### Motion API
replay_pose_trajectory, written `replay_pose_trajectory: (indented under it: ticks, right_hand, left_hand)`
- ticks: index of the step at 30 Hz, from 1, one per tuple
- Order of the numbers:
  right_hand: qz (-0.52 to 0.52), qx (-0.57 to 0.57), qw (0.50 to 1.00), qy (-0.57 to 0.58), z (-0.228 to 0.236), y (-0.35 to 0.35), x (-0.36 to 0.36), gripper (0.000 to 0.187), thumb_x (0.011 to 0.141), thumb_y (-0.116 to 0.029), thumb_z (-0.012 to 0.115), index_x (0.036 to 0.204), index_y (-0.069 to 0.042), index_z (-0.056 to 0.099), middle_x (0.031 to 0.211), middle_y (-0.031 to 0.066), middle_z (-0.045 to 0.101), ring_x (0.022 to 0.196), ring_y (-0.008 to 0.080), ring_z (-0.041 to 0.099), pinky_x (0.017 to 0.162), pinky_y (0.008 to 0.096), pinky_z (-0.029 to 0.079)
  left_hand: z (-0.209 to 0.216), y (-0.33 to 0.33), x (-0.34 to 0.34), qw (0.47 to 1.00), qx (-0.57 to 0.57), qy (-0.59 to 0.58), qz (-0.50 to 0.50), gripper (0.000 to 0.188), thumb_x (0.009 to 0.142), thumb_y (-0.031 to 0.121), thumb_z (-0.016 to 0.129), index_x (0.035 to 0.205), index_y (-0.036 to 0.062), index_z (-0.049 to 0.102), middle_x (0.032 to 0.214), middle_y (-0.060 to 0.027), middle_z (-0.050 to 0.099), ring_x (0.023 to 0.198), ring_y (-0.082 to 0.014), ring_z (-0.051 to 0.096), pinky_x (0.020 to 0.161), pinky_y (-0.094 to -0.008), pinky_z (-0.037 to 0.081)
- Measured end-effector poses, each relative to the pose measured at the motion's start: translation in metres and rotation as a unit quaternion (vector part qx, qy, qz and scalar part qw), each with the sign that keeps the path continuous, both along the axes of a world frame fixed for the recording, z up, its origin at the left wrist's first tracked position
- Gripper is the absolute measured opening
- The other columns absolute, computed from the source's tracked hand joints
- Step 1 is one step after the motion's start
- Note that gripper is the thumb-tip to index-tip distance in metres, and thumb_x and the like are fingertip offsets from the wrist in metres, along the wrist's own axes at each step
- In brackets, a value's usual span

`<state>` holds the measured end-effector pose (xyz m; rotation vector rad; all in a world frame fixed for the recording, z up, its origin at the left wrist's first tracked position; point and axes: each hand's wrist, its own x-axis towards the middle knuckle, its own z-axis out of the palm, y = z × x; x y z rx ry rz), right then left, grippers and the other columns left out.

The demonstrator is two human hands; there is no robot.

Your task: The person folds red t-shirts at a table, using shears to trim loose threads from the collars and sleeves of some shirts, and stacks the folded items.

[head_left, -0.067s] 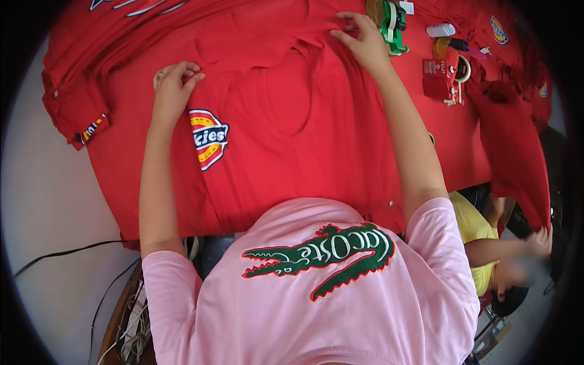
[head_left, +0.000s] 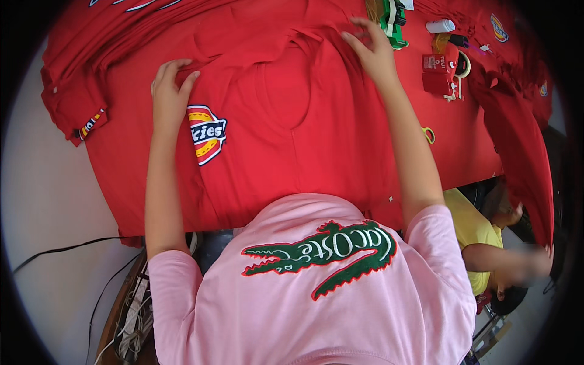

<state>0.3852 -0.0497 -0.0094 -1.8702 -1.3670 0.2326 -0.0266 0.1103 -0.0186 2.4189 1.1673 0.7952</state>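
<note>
A red shirt [head_left: 340,146] lies spread before me, its round neckline facing me and loose folds at its top. A yellow, red and dark blue emblem patch [head_left: 208,135] shows on its left part. At the upper left, my left hand [head_left: 172,85] is by the shirt's edge, thumb and fingers apart around no visible cloth. My right hand [head_left: 372,52] hovers at or just above the shirt's upper right, fingers spread and thumb apart. Whether its fingertips touch the fabric I cannot tell.
Beyond my right hand is a green tape dispenser [head_left: 394,24]. A white bottle [head_left: 440,26], a red box [head_left: 437,74], a tape roll [head_left: 463,64] and yellow-green scissors [head_left: 429,135] lie on the right. More red garments [head_left: 73,67] lie far left. A yellow-clad person [head_left: 465,222] handles red cloth.
My left thumb and fingers have parted, having been close together. My right hand has shifted slightly right and nearer. The scissors beside my right forearm show more fully.
</note>
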Motion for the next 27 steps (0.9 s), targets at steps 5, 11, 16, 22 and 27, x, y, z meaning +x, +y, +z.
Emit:
replay_pose_trajectory:
  ticks: [5,11,16,22,27]
  right_hand:
    - [-0.123,0.014,0.962,0.242,-0.025,-0.140,-0.027,0.032,0.101,-0.023,0.071,0.120,0.002,0.066,0.114,0.0102,0.071,0.103,0.0158,0.066,0.092,0.0299,0.052]
    - [-0.192,-0.187,0.955,0.124,-0.021,-0.246,-0.080,0.031,0.103,-0.028,0.066,0.109,0.002,0.067,0.092,0.0173,0.070,0.085,0.0262,0.067,0.078,0.0382,0.053]
    - [-0.242,-0.159,0.953,0.084,-0.038,-0.272,-0.075,0.040,0.107,-0.033,0.058,0.091,0.002,0.063,0.079,0.0293,0.060,0.070,0.0431,0.056,0.066,0.0481,0.046]
    - [-0.225,-0.093,0.961,0.129,-0.029,-0.300,-0.054,0.037,0.107,-0.029,0.059,0.089,0.003,0.063,0.073,0.0212,0.055,0.066,0.0278,0.050,0.065,0.0399,0.045]
    - [-0.170,0.063,0.979,0.092,0.068,-0.260,-0.033,0.029,0.108,-0.020,0.059,0.097,0.006,0.065,0.076,0.0064,0.056,0.074,0.0091,0.049,0.071,0.0287,0.045]
  left_hand:
    - [-0.004,-0.093,-0.046,0.920,-0.271,-0.228,0.167,0.030,0.096,0.018,0.076,0.119,-0.0002,0.067,0.109,-0.0088,0.071,0.101,-0.0161,0.067,0.088,-0.0299,0.053]
    - [-0.017,-0.168,-0.082,0.858,-0.405,-0.261,0.179,0.026,0.099,0.020,0.074,0.112,-0.0028,0.069,0.097,-0.0052,0.071,0.089,-0.0088,0.063,0.079,-0.0235,0.050]
    - [-0.039,-0.178,-0.092,0.891,-0.315,-0.237,0.226,0.024,0.104,0.021,0.067,0.096,-0.0013,0.071,0.084,0.0020,0.066,0.077,-0.0056,0.053,0.071,-0.0219,0.044]
    - [-0.015,-0.175,-0.107,0.829,-0.394,-0.342,0.200,0.019,0.104,0.018,0.067,0.097,0.0006,0.071,0.091,0.0006,0.070,0.084,-0.0050,0.058,0.078,-0.0219,0.047]
    - [0.086,-0.140,-0.104,0.889,-0.292,-0.318,0.152,0.020,0.102,0.024,0.070,0.095,0.0057,0.068,0.084,0.0082,0.050,0.078,-0.0030,0.041,0.070,-0.0205,0.032]
